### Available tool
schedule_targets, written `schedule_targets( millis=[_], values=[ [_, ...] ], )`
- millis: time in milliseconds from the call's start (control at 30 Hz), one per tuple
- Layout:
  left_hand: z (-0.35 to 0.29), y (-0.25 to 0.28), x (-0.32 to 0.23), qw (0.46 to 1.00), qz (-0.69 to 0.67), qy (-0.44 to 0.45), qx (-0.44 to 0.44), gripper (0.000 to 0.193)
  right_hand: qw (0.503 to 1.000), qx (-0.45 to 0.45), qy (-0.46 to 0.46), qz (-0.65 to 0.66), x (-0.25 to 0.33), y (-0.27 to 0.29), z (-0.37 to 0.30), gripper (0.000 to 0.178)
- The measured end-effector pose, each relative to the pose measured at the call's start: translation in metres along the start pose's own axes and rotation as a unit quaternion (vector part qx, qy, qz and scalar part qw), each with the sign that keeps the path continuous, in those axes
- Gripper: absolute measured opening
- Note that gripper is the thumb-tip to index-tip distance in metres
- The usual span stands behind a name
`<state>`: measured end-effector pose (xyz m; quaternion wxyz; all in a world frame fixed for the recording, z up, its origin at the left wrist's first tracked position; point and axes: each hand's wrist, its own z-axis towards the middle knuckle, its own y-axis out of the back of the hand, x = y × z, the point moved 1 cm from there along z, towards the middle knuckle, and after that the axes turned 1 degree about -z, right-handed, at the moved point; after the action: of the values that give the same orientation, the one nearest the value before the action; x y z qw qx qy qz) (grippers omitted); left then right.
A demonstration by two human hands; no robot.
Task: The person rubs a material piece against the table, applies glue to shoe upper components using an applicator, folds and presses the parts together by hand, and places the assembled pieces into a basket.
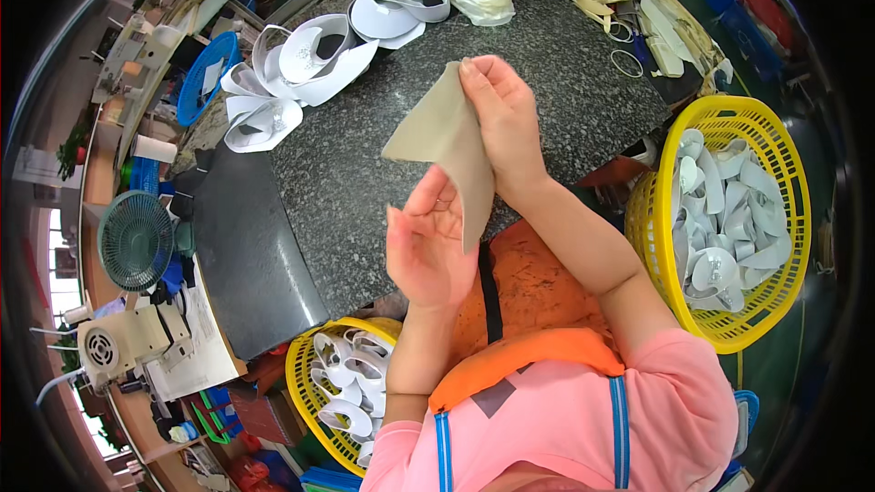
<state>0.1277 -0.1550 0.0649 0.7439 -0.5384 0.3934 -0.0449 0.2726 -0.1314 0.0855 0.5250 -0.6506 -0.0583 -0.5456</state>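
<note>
Above the dark speckled stone worktop (574, 82), a curved beige-grey piece of sheet material (447, 128) is held up, bent along its middle with one pointed flap to the left. My right hand (503, 123) is closed on its upper right edge, thumb against the top corner. Below and to the left, my left hand (428, 251) is palm up with its thumb apart and fingers extended beside the lower part of the piece. Some of those fingertips are hidden, and whether they touch the piece is unclear.
White curved pieces (305, 59) lie in clusters along the worktop's far left edge. A yellow basket (793, 210) of white pieces stands at right, another yellow basket (305, 401) near my left elbow. Tools and scraps (647, 23) lie far right. A green fan (135, 239) stands left.
</note>
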Motion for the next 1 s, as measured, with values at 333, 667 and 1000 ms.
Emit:
schedule_targets(
  millis=[333, 667, 1000],
  values=[
    [0.001, -0.002, -0.026, 0.98, -0.175, 0.011, 0.095, 0.088, 0.759, 0.06, 0.272, -0.589, 0.047, 0.075, 0.116, 0.029],
    [0.006, 0.02, -0.032, 0.981, -0.187, 0.021, 0.047, 0.085, 0.437, -0.046, 0.328, -0.836, 0.09, 0.211, 0.186, 0.033],
    [0.0, 0.014, 0.009, 0.94, -0.328, 0.095, -0.022, 0.082, 0.831, 0.425, 0.093, -0.347, 0.024, 0.048, 0.008, 0.023]
  ],
)
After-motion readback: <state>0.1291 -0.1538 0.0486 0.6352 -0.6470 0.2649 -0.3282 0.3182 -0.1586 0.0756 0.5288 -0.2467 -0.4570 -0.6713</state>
